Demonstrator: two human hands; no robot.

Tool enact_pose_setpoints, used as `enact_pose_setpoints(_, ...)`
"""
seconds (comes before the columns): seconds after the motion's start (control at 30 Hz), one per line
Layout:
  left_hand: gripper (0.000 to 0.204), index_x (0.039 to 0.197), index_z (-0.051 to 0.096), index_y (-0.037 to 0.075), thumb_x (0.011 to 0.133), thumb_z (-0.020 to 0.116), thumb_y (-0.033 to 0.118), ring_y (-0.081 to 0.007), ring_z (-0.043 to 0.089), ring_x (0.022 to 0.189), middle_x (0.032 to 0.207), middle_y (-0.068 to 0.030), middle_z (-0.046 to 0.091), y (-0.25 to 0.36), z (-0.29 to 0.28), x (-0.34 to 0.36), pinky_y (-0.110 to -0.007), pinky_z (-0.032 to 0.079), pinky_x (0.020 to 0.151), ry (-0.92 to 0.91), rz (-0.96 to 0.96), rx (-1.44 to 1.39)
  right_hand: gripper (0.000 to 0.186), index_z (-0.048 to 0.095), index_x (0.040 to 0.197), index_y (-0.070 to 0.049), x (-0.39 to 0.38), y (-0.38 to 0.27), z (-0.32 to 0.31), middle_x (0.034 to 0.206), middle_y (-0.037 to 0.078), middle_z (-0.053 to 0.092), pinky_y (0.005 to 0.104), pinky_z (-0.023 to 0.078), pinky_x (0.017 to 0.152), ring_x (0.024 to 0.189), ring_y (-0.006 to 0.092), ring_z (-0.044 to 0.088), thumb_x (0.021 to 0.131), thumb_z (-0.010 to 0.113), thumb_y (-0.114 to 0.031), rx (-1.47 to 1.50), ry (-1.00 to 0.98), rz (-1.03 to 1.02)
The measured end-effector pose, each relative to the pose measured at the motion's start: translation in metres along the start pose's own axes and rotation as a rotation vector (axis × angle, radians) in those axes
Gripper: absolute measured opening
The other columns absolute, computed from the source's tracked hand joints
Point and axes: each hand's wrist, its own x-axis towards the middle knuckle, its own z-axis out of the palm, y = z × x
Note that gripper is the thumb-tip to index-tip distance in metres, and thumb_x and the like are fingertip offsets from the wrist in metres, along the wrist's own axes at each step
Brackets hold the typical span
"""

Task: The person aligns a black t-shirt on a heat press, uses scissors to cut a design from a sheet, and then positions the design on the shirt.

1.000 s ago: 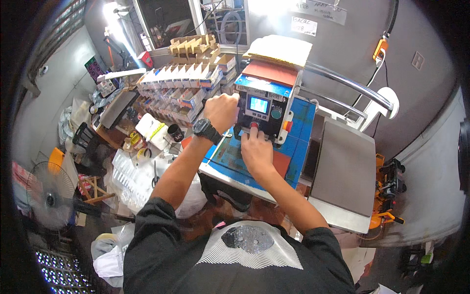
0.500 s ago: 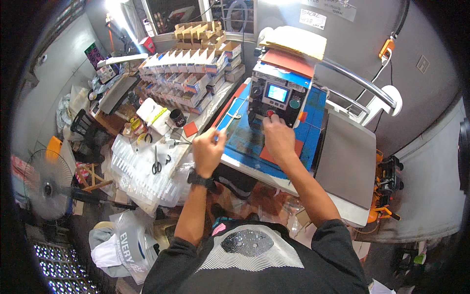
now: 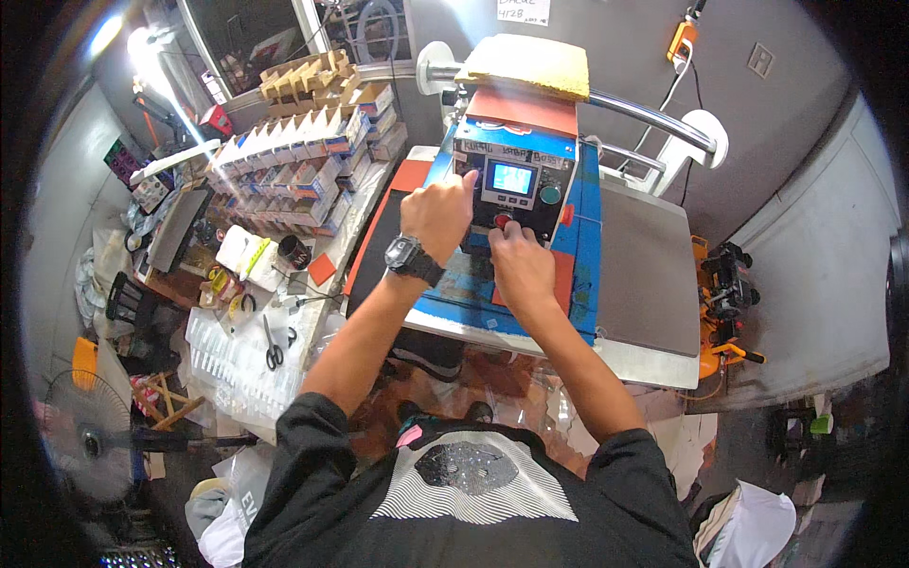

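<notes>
The left hand (image 3: 437,216) is clenched at the left edge of the control box (image 3: 514,185), which sits at the far end of the blue press bed (image 3: 587,275). The right hand (image 3: 521,265) rests just below the box; what it grips, if anything, I cannot tell. A fist this close could knock the red button (image 3: 503,221). The box's screen faces the person, long axis left to right.

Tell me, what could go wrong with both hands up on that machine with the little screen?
The left hand and the right hand sit close together at the control box, right by the red button, so a finger might bump it by mistake. The machine looks like a heat press; if its flat plate is hot, a forearm could touch it. Scissors lie loose on the crowded side table and could get knocked off.
</notes>
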Motion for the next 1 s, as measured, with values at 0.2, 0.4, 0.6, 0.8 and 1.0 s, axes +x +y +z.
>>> enact_pose_setpoints(0.2,0.053,0.075,0.068,0.001,0.103,0.042,0.037,-0.0174,0.055,0.045,0.060,-0.0080,0.061,0.025,0.011,-0.008,-0.032,0.047,0.044,-0.205,-0.593,-1.050,0.020,0.064,0.096,-0.008,-0.016,0.021,-0.019,0.094,0.007,0.060,0.0360,0.058,0.064,0.090,0.0251,0.064,0.077,0.069,-0.014,0.063,-0.045,0.012)
enact_pose_setpoints(0.4,0.052,0.097,0.071,0.000,0.103,0.044,0.044,-0.0011,0.032,0.041,0.064,-0.0026,0.061,-0.040,-0.046,-0.038,-0.020,0.023,0.038,-0.427,-0.479,-1.338,0.019,0.062,0.093,-0.008,-0.028,0.053,-0.038,0.092,0.008,0.058,0.0399,0.056,0.065,0.090,0.0277,0.064,0.079,0.070,-0.017,0.102,-0.063,0.041)
enact_pose_setpoints(0.6,0.023,0.097,0.067,0.005,0.100,0.054,0.024,-0.0020,0.041,0.050,0.072,0.0015,0.058,-0.220,-0.034,-0.181,-0.019,0.033,0.043,-0.082,-0.858,-0.952,0.015,0.064,0.089,-0.008,-0.044,0.087,-0.058,0.086,0.010,0.057,0.0441,0.051,0.064,0.078,0.0332,0.063,0.080,0.071,-0.019,0.155,-0.122,0.157)
enact_pose_setpoints(0.8,0.018,0.092,0.067,0.005,0.097,0.057,0.019,-0.0018,0.041,0.050,0.071,0.0029,0.055,-0.251,0.000,-0.278,-0.019,0.036,0.047,-0.058,-1.242,-0.842,0.016,0.064,0.079,-0.003,-0.056,0.120,-0.079,0.080,0.011,0.058,0.0441,0.047,0.064,0.072,0.0341,0.061,0.075,0.074,-0.014,0.167,-0.184,0.399)
enact_pose_setpoints(1.0,0.017,0.090,0.069,0.002,0.094,0.061,0.017,-0.0063,0.052,0.062,0.069,-0.0004,0.059,-0.278,0.093,-0.129,-0.024,0.042,0.056,-0.248,-0.696,-0.806,0.018,0.068,0.090,0.002,-0.100,0.167,-0.088,0.095,0.017,0.063,0.0386,0.048,0.085,0.091,0.0344,0.062,0.073,0.073,-0.001,0.145,-0.106,0.636)
